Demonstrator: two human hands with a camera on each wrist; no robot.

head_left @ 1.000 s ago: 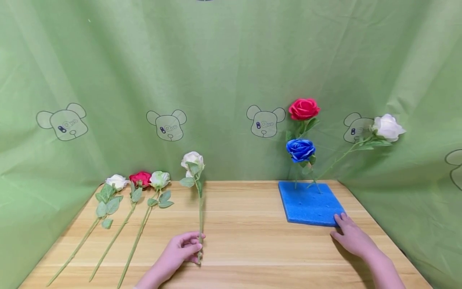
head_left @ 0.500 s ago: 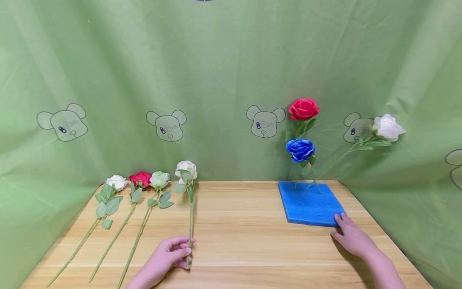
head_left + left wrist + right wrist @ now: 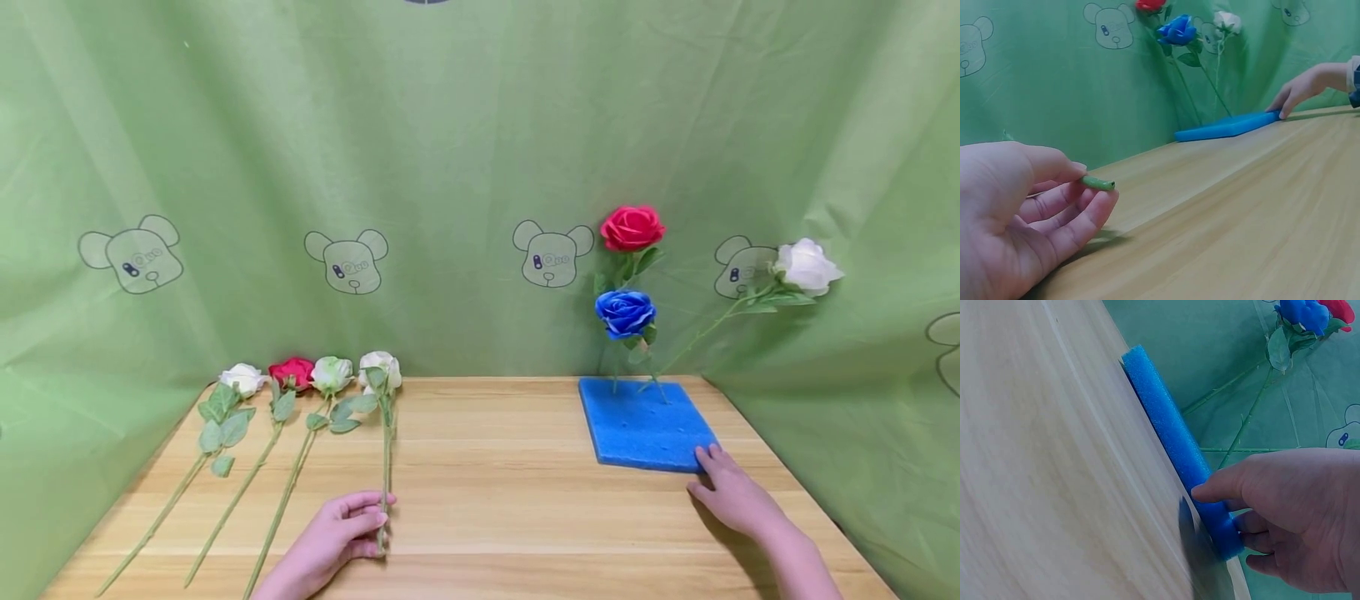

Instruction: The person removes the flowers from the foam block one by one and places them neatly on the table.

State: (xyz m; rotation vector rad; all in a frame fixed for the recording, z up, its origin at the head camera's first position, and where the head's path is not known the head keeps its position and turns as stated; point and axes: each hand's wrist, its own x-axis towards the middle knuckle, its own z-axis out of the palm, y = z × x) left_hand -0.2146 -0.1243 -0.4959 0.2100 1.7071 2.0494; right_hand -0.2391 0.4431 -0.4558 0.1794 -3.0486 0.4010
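Observation:
My left hand [image 3: 330, 537] pinches the lower stem of a white rose [image 3: 380, 372] between thumb and fingers. The rose's head lies toward the back of the table, its stem running forward. In the left wrist view the cut end of the stem [image 3: 1099, 183] pokes out past the fingertips. My right hand [image 3: 738, 496] rests at the front right corner of a blue foam board [image 3: 648, 433], its fingers touching the corner. Standing in the foam are a red rose [image 3: 632, 228], a blue rose [image 3: 626, 313] and a white rose [image 3: 807, 267] that leans right.
To the left, a white rose [image 3: 242, 379], a red rose [image 3: 292, 373] and a pale green-white rose [image 3: 332, 374] lie side by side on the wooden table [image 3: 510, 500]. A green curtain [image 3: 465, 150] printed with bear heads surrounds the table's back and sides.
My left hand has moved left, and the white rose's head has come down beside the green-white one. My right hand stays at the foam's corner.

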